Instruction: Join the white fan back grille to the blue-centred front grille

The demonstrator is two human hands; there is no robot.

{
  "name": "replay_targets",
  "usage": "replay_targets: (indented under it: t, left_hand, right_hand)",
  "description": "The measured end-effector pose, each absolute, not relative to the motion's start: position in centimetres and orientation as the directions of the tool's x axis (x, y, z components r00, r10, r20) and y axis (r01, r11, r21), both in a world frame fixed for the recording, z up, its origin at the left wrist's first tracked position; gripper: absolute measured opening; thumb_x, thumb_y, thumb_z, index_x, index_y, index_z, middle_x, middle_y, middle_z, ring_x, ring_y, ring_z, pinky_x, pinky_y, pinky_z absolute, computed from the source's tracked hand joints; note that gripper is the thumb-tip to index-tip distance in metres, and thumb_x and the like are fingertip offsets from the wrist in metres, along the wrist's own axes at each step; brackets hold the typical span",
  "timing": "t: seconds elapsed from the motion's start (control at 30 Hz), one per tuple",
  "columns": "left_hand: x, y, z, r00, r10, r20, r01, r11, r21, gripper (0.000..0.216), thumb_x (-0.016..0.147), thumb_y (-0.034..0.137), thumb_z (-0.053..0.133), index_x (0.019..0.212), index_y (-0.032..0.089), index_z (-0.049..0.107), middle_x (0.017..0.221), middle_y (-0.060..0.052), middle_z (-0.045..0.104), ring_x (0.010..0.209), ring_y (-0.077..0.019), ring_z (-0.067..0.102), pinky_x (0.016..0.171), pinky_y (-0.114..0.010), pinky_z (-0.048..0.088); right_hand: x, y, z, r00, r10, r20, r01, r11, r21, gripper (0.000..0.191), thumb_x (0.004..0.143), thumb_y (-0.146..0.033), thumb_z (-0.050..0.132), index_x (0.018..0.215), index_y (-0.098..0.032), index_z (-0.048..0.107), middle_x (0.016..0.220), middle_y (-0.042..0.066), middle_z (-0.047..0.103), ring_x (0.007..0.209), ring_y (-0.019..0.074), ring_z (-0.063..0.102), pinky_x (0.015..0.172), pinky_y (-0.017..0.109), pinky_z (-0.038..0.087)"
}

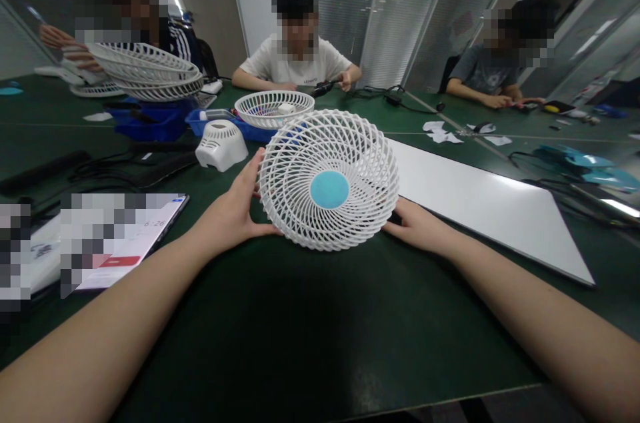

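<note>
A white plastic fan grille with a round light-blue centre cap stands tilted on its edge on the dark green table. My left hand grips its left rim, thumb along the bottom edge and fingers up the side. My right hand holds the lower right rim, its fingers partly hidden behind the grille. Both forearms reach in from the bottom corners.
A tablet lies at the left. A white board lies flat at the right. Behind the grille sit a white motor housing, another grille on blue trays, and stacked grilles. Three people sit at the far side.
</note>
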State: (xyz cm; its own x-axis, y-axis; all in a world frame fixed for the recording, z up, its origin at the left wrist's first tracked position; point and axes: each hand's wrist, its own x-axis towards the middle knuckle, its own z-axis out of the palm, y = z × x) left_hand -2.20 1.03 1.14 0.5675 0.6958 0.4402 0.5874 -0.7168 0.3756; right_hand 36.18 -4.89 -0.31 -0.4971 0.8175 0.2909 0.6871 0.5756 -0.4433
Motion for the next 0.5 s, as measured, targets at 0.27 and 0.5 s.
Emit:
replay_targets:
  t: [0.27,0.5]
  left_hand:
    - [-2.25,1.07,1.17,0.563,0.707,0.428,0.595,-0.706,0.384,0.135,0.065,0.067,0.081,0.159,0.037,-0.012,0.171,-0.010,0.005,0.153,-0.0450,0.016,0.117,-0.066,0.035]
    - [-2.34,1.33,0.78,0.557,0.699,0.449,0.603,-0.712,0.360,0.139,0.063,0.066,0.083,0.159,0.035,-0.012,0.170,-0.013,0.009,0.152,-0.0466,0.018,0.116,-0.068,0.034]
  right_hand:
    - [35.90,-4.80,-0.44,-0.480,0.812,0.331,0.680,0.583,-0.445,0.048,0.092,-0.025,0.060,0.139,-0.030,0.057,0.145,0.005,0.059,0.137,0.0293,0.053,0.116,0.052,0.042]
    - [35.58,-5.16,0.02,-0.415,0.847,0.332,0.751,0.525,-0.401,0.037,0.091,-0.019,0.056,0.126,-0.023,0.066,0.129,0.008,0.069,0.121,0.0268,0.065,0.105,0.048,0.052]
